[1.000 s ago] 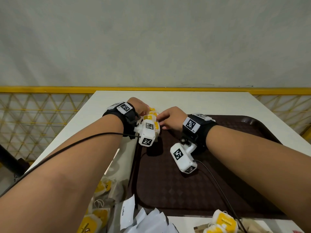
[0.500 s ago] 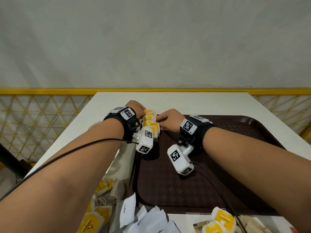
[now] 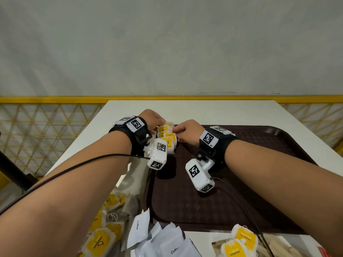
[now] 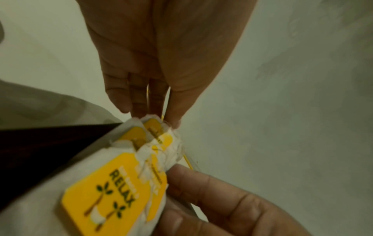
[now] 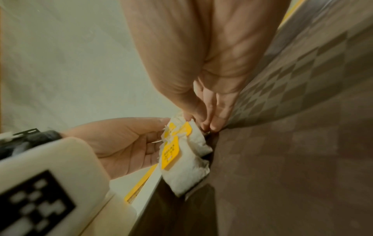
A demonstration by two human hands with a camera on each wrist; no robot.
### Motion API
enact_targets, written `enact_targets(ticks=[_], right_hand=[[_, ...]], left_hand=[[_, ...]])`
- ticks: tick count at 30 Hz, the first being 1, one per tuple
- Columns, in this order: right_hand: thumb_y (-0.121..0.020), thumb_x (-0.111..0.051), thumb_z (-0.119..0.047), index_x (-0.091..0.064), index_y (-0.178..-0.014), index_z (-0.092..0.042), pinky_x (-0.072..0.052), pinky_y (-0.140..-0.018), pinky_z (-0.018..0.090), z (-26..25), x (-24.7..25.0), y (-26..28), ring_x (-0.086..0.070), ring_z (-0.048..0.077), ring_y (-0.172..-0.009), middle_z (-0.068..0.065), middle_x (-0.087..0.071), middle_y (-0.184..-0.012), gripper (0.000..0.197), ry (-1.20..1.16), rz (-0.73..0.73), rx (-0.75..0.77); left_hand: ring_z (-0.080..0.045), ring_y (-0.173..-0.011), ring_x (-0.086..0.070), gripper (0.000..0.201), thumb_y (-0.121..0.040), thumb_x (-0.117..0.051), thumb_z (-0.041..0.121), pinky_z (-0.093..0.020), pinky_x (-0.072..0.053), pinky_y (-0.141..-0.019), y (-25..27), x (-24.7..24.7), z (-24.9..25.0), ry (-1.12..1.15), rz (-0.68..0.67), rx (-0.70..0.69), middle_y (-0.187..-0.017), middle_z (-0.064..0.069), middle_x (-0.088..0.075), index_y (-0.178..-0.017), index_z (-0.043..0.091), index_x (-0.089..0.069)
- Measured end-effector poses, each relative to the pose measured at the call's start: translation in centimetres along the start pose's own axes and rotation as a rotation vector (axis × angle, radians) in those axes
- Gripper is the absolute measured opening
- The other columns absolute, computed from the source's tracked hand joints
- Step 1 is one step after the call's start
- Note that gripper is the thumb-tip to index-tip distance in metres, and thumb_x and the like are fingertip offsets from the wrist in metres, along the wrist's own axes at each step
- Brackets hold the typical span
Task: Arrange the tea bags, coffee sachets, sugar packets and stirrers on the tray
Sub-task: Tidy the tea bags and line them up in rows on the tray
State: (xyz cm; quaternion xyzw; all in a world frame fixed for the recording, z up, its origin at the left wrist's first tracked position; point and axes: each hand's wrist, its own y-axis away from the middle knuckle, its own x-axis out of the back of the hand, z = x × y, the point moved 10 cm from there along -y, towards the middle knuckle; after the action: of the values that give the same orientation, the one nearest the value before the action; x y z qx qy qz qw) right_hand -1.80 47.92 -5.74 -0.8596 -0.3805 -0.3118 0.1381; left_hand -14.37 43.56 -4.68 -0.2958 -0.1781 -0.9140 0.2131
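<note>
Found a dark brown tray across the centre and right of the head view, set on a white table. Noted only one group of contents in it: a cluster of tea bags with yellow tags, bunched at the tray's upper-left corner, up against the rim. Found the left hand at the upper-left side of that cluster, with fingers straight and held together and their tips touching the far edge of the bags. Confirmed this in the left wrist view, with the left hand reaching down from the top of the frame to the tea bags. Found the right hand on the cluster's right side, thumb and fingertips drawn together in a pinch on the paper. Saw the same right hand at the top of the right wrist view, tips meeting at the tea bags beside the tray. Could not tell how many bags that pinch took in. Made out the left hand at centre left there, palm showing. Spotted more yellow-tagged bags off the tray at the lower left, seemingly in clear plastic. Saw white coffee sachets at the bottom centre and another two tagged bags at the lower right.
</note>
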Motion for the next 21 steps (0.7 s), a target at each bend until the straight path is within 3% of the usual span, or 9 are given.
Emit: enact_targets(ticks=[4, 7, 9, 12, 14, 17, 20, 21], right_hand=[[-0.086, -0.06, -0.001, -0.071, -0.113, -0.008, -0.046, -0.092, 0.023, -0.1, 0.0, -0.4, -0.063, 0.021, -0.104, 0.009, -0.069, -0.114, 0.03, 0.038, 0.02, 0.017], [-0.085, -0.058, 0.003, -0.07, -0.113, -0.005, -0.038, -0.084, 0.013, -0.8, 0.3, -0.6, -0.058, 0.022, -0.113, 0.009, -0.064, -0.122, 0.031, 0.089, 0.049, 0.064], [-0.086, -0.056, 0.004, -0.068, -0.116, -0.005, -0.035, -0.088, 0.012, -1.0, 0.4, -0.8, -0.055, 0.021, -0.117, 0.009, -0.061, -0.127, 0.034, 0.096, 0.049, 0.081], [-0.087, -0.053, 0.002, -0.068, -0.118, -0.011, -0.041, -0.094, 0.019, -0.3, 0.2, -1.0, -0.058, 0.021, -0.115, 0.007, -0.065, -0.124, 0.036, 0.096, 0.025, 0.047], [-0.089, -0.054, -0.002, -0.067, -0.12, -0.012, -0.042, -0.09, 0.019, 0.1, 0.0, -1.1, -0.06, 0.02, -0.112, 0.006, -0.066, -0.121, 0.035, 0.123, -0.003, 0.034], [-0.09, -0.057, -0.006, -0.067, -0.121, -0.013, -0.042, -0.082, 0.018, 0.0, -0.3, -1.1, -0.061, 0.02, -0.108, 0.005, -0.068, -0.119, 0.033, 0.16, -0.049, 0.046], [-0.088, -0.065, -0.016, -0.069, -0.117, -0.014, -0.045, -0.077, 0.019, -0.1, -0.6, -1.0, -0.063, 0.018, -0.1, 0.006, -0.07, -0.113, 0.03, 0.13, -0.089, 0.054], [-0.088, -0.066, -0.019, -0.069, -0.117, -0.015, -0.045, -0.073, 0.015, -0.2, -0.7, -0.9, -0.062, 0.015, -0.097, 0.004, -0.07, -0.113, 0.03, 0.117, -0.1, 0.055]], left_hand=[[-0.012, -0.068, -0.056, 0.011, -0.09, -0.058, 0.006, -0.02, -0.046, -0.056, -0.2, 0.3, -0.2, -0.059, 0.026, -0.008, -0.078, -0.002, -0.062, -0.083, 0.01, -0.067], [-0.013, -0.066, -0.056, 0.011, -0.089, -0.06, 0.007, -0.02, -0.045, -0.056, -0.6, 0.5, -0.1, -0.099, 0.042, 0.01, -0.097, -0.013, -0.069, -0.094, 0.004, -0.07], [-0.02, -0.081, -0.062, 0.02, -0.089, -0.062, 0.01, -0.025, -0.05, -0.067, -0.9, 0.8, 0.4, -0.149, 0.062, 0.012, -0.111, -0.014, -0.068, -0.105, 0.001, -0.07], [-0.028, -0.107, -0.061, 0.027, -0.09, -0.061, 0.013, -0.032, -0.051, -0.081, -1.0, 1.0, 0.8, -0.229, 0.074, 0.018, -0.12, -0.016, -0.064, -0.114, 0.001, -0.067], [-0.032, -0.111, -0.061, 0.029, -0.09, -0.06, 0.012, -0.032, -0.049, -0.076, -1.1, 0.9, 0.7, -0.254, 0.072, 0.019, -0.12, -0.017, -0.064, -0.116, 0.001, -0.064], [-0.028, -0.099, -0.062, 0.028, -0.09, -0.059, 0.01, -0.031, -0.047, -0.076, -1.3, 0.6, 0.6, -0.3, 0.052, 0.021, -0.119, -0.017, -0.064, -0.116, 0.001, -0.064], [-0.022, -0.087, -0.058, 0.025, -0.091, -0.057, 0.007, -0.023, -0.046, -0.062, -1.6, 0.4, 1.1, -0.329, 0.038, 0.0, -0.116, -0.016, -0.066, -0.113, 0.001, -0.066], [-0.021, -0.088, -0.058, 0.025, -0.091, -0.056, 0.007, -0.024, -0.047, -0.063, -1.6, 0.3, 1.4, -0.343, 0.035, -0.008, -0.116, -0.016, -0.066, -0.112, 0.001, -0.067]])
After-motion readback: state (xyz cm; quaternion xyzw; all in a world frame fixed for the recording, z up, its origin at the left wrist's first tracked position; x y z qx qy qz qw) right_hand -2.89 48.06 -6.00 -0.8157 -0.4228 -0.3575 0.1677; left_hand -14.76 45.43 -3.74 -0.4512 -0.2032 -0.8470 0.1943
